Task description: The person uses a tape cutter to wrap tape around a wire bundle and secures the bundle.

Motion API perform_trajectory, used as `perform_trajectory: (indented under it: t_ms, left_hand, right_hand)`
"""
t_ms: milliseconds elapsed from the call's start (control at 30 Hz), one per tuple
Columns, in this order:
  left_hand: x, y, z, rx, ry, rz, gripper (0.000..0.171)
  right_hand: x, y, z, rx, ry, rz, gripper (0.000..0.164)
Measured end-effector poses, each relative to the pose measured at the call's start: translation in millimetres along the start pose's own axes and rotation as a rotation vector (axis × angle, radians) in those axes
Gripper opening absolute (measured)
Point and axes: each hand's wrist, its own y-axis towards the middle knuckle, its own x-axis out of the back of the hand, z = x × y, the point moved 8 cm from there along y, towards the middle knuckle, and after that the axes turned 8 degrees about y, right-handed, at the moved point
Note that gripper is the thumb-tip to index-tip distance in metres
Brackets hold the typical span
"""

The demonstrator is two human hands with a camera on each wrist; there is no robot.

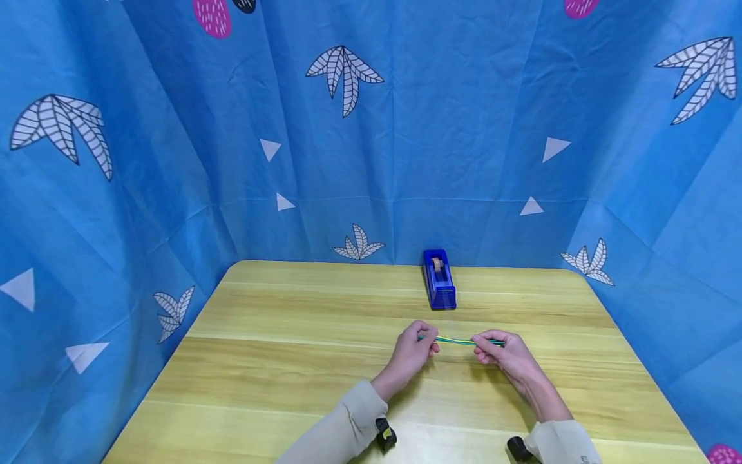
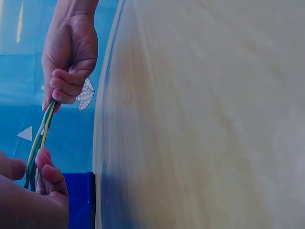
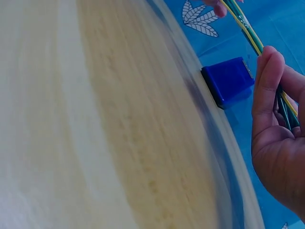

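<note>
Both hands hold a thin bundle of green and yellow wire-like strands (image 1: 455,340) stretched between them above the table. My left hand (image 1: 413,348) pinches one end between thumb and fingers. A short distance to the right, my right hand (image 1: 505,354) grips the other end, whose tips show past the fingers in the right wrist view. Between the hands, a shiny clear patch shows on the strands (image 3: 244,23) in that view. Just beyond the hands stands a blue tape dispenser (image 1: 442,296) with a roll of tape; neither hand touches it.
The wooden table (image 1: 278,361) has a rounded far edge. A blue patterned curtain (image 1: 452,129) hangs behind it and along both sides. Dark wrist cameras (image 1: 385,435) sit at the sleeve cuffs.
</note>
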Motion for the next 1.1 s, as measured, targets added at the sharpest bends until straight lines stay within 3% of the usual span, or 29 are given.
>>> perform_trajectory:
  t_ms: [200,433,600,900,1100]
  left_hand:
    - [0.1,-0.8,2.8,0.046,-0.003,0.027,0.027]
    - [-3.6,1.8,3.6,0.027,0.012,0.033,0.024]
    - [-3.4,3.5,3.9,0.007,0.026,0.016,0.022]
    - [-1.8,2.4,-0.4,-0.033,0.044,-0.024,0.021]
    - [0.7,3.9,0.1,-0.042,0.060,-0.061,0.020]
  right_hand:
    - [-0.4,-0.8,3.3,0.039,-0.032,0.011,0.012]
    - [-1.3,-0.4,6.0,0.081,-0.049,0.007,0.019]
    - [-0.5,-0.3,4.7,0.054,-0.068,-0.028,0.026]
    - [2.2,-0.5,1.7,0.005,-0.061,-0.083,0.063]
    - [0.4,2.1,-0.6,-0.032,-0.060,-0.080,0.063]
